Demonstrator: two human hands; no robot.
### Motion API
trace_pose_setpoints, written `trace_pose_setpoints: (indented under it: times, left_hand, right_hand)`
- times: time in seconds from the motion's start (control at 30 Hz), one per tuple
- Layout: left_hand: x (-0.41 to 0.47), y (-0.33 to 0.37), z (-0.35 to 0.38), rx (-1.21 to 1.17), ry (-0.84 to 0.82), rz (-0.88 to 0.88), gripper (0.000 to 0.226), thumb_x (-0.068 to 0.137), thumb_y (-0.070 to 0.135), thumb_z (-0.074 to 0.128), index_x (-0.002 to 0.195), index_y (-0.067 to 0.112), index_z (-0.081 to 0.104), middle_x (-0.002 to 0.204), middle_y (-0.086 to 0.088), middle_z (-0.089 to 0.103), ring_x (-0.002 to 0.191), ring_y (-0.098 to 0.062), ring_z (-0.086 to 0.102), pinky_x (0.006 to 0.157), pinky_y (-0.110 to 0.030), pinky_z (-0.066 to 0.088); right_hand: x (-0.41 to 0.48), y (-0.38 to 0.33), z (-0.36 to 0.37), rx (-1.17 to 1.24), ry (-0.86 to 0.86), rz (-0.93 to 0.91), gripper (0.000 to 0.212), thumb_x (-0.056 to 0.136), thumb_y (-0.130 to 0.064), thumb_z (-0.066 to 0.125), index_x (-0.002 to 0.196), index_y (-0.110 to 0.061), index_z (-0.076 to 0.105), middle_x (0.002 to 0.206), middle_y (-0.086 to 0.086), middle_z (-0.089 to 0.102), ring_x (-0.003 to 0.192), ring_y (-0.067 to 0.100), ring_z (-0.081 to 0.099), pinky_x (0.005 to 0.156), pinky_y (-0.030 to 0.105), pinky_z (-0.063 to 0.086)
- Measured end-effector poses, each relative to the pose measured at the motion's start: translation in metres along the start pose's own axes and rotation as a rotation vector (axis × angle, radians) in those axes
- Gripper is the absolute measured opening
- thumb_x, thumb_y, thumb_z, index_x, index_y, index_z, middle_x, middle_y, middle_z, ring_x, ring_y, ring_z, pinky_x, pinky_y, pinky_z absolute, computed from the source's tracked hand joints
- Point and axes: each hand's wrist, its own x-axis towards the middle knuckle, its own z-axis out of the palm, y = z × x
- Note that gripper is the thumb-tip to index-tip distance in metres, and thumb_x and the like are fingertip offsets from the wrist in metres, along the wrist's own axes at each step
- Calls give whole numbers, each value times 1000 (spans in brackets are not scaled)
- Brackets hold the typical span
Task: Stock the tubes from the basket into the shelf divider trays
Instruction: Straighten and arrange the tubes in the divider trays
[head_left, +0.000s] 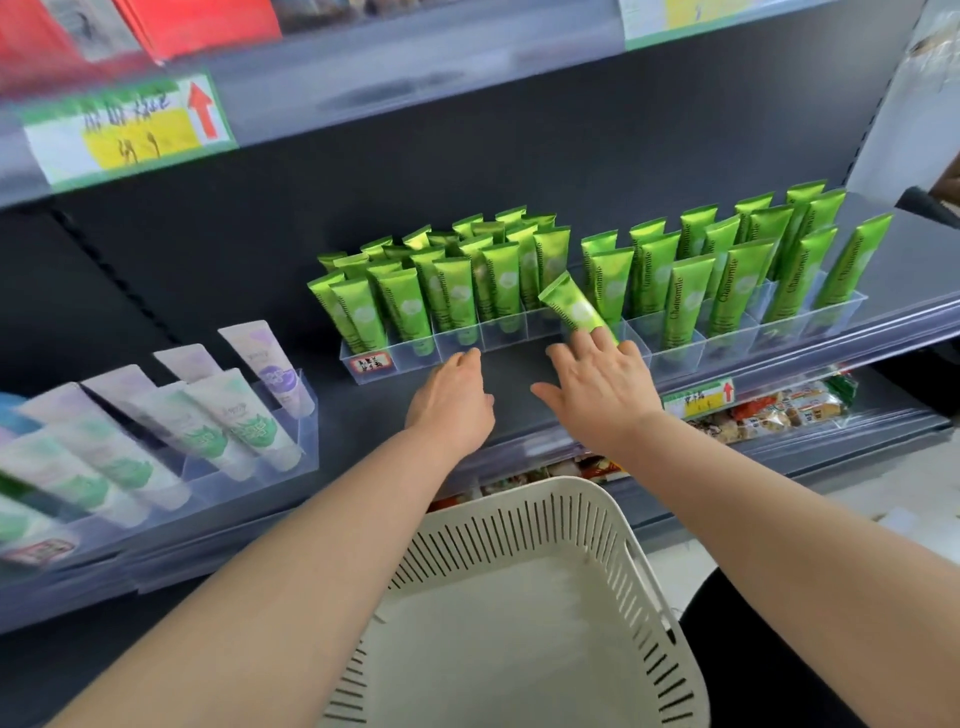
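I see my right hand (597, 387) spread, straight fingertips on the lower end of a green tube (569, 306) tilted at the clear divider tray (675, 361); my left hand (452, 402), loosely curled, holds nothing near the tray front; the basket (524, 519) sits below

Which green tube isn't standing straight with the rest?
The green tube at the fingertips of the right hand, in the gap between the two groups: it leans sharply left while the others stand in rows.
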Motion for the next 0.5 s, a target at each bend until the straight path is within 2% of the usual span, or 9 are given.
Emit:
trace_pose_setpoints:
  times: [0.07, 0.17, 0.33, 0.5]
  left_hand:
    - [7, 12, -2, -95, 38, 8, 55, 99, 27, 51, 149, 14, 31, 150, -6, 40, 134, -28, 41, 100, -42, 39]
    - [25, 34, -1, -268, 59, 12, 52, 99, 27, 52, 146, 13, 37, 145, -7, 47, 131, -28, 45, 103, -41, 40]
    - [50, 73, -1, -410, 64, -53, 54, 99, 26, 51, 146, 7, 32, 143, -12, 46, 130, -31, 44, 102, -41, 38]
    - [72, 94, 7, -534, 123, -188, 35, 98, 27, 52, 126, 6, 46, 124, -13, 57, 110, -34, 54, 76, -35, 40]
  right_hand:
    - [-3, 4, 1, -6, -8, 16, 52, 95, -55, 33, 125, -16, 48, 121, 7, 50, 112, 28, 43, 86, 41, 37]
    - [-11, 20, 3, -16, 9, 41, 49, 94, -54, 38, 121, -16, 51, 116, 7, 52, 107, 28, 45, 84, 41, 38]
    - [-22, 55, 4, -4, 22, 104, 45, 94, -51, 40, 118, -15, 53, 113, 7, 54, 104, 29, 47, 84, 42, 38]
    - [-30, 80, 6, 27, -8, 120, 50, 95, -54, 33, 127, -19, 49, 122, 4, 52, 113, 27, 45, 90, 41, 36]
